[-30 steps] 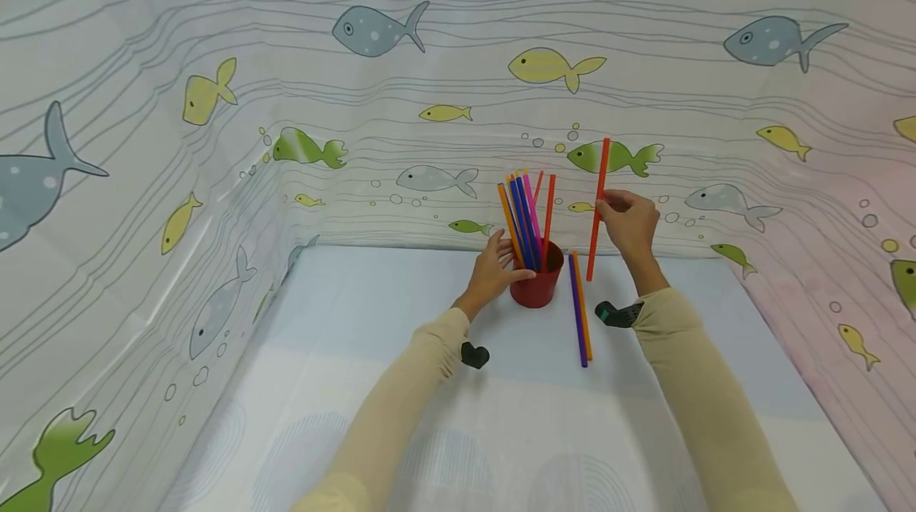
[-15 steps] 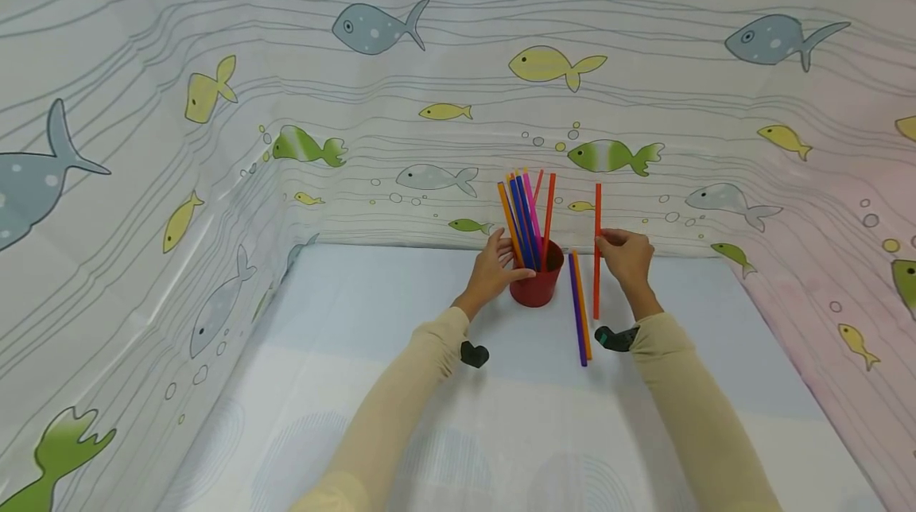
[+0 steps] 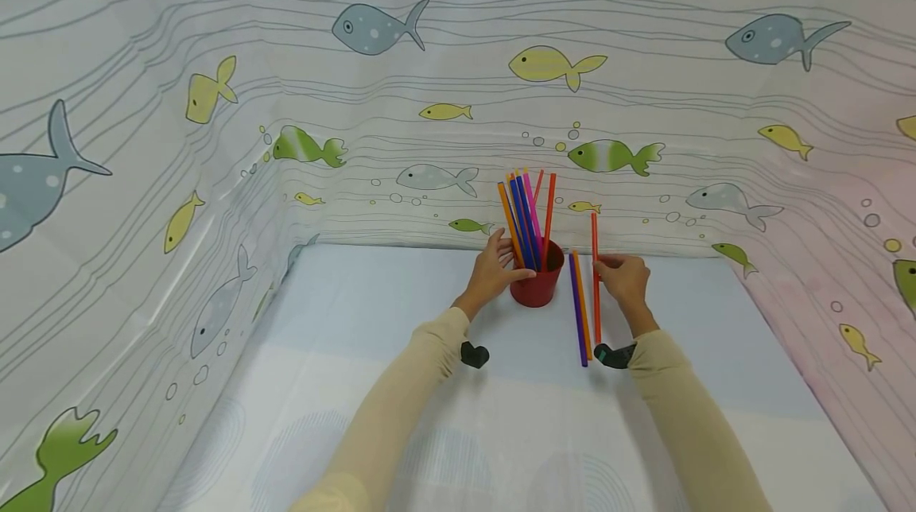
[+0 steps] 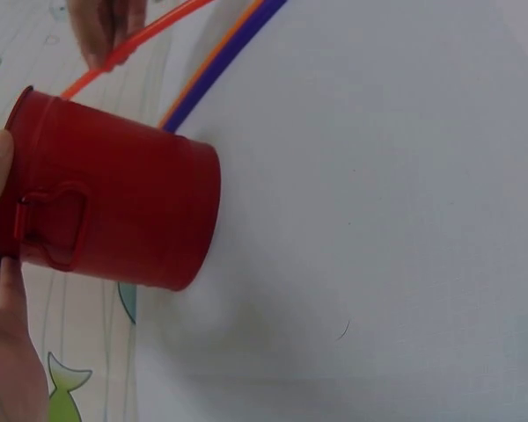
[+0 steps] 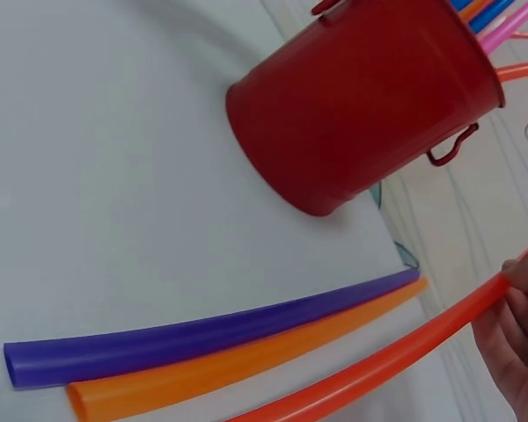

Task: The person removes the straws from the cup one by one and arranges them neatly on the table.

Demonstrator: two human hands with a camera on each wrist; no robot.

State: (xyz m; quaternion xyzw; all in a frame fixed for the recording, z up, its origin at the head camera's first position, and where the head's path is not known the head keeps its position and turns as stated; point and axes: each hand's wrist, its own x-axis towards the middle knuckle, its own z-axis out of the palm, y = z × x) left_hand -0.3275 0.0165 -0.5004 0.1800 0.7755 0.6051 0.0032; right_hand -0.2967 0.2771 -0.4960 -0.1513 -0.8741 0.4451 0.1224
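A small red metal bucket (image 3: 535, 290) with side handles stands upright at the back of the table. My left hand (image 3: 490, 273) holds it at the rim, thumb at the front and fingers round the left side. Several long straws, orange, blue, pink (image 3: 533, 206) and red, lean in it. My right hand (image 3: 626, 283) pinches a red straw (image 3: 597, 309) between thumb and fingers, to the right of the bucket. Between them, a purple straw (image 5: 202, 334) and an orange straw (image 5: 246, 365) lie side by side on the table. Whether the red straw's near end touches the table I cannot tell.
A white tabletop (image 3: 401, 297) with pale printed circles lies under everything. Close behind the bucket rises a white sheet (image 3: 458, 83) printed with fish, which also runs up both sides. A dark device (image 3: 614, 355) is strapped at the right wrist, another (image 3: 475, 354) at the left.
My right hand has come down and toward me with the red straw, which is now lower and beside the orange and purple straws. The left hand and bucket stay in place.
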